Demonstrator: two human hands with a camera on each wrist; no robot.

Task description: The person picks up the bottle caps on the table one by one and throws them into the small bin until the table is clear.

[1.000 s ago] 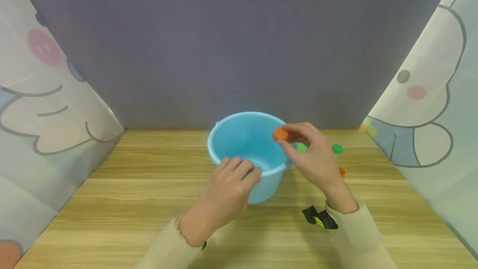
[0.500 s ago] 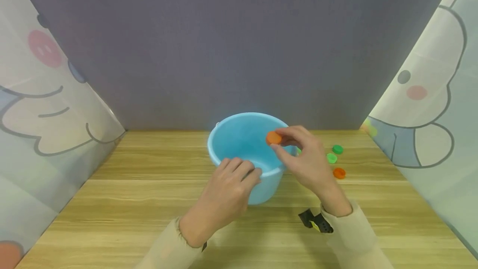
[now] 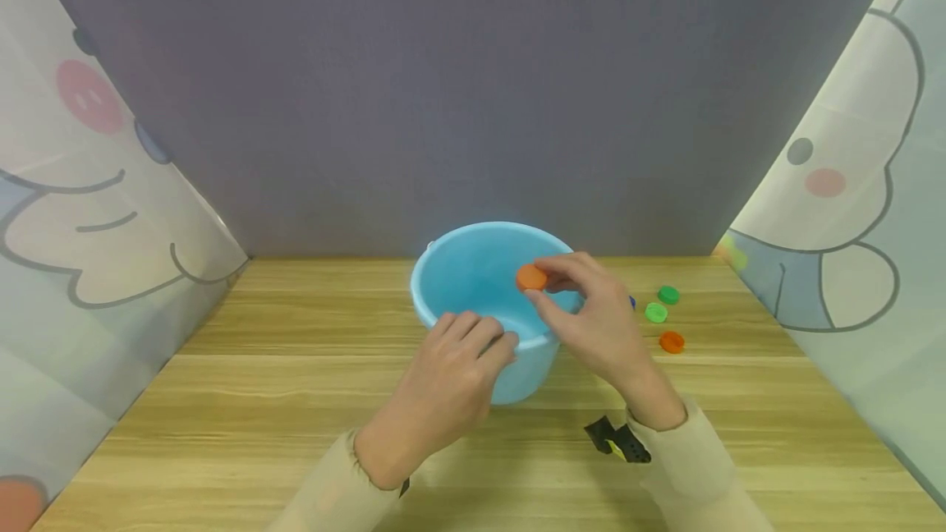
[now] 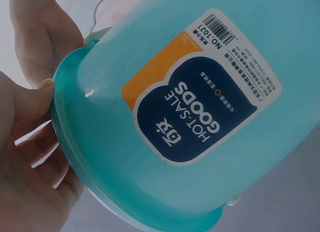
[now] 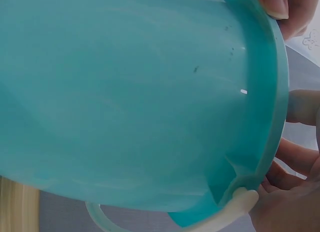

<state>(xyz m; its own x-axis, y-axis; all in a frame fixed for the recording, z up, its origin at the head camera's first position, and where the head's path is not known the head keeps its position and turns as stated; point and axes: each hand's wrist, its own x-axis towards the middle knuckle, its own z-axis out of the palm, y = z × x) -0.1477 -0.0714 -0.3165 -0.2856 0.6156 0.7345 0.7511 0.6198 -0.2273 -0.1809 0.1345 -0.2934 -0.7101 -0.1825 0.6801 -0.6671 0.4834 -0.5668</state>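
A light blue plastic bucket (image 3: 526, 372) stands upright on the wooden table. Its near rim is gripped by my left hand (image 3: 456, 372), thumb on the outer side in the left wrist view and fingers over the edge. My right hand (image 3: 594, 318) pinches a round orange bottle cap (image 3: 530, 277) between thumb and fingers, over the right part of the bucket's mouth. In the left wrist view a printed label (image 4: 200, 91) shows on the bucket wall. The right wrist view shows the white handle end (image 5: 235, 209) at the rim; the cap is hidden there.
Right of the bucket lie a dark green cap (image 3: 668, 295), a light green cap (image 3: 656, 313) and another orange cap (image 3: 672, 341). A blue piece (image 3: 631, 301) peeks out behind my right hand. A grey panel (image 3: 473, 105) closes off the back, with printed sheets at both sides.
My right hand has moved left with the orange cap, further over the bucket's mouth. The loose caps on the right have come into fuller view. My left hand stays on the rim.
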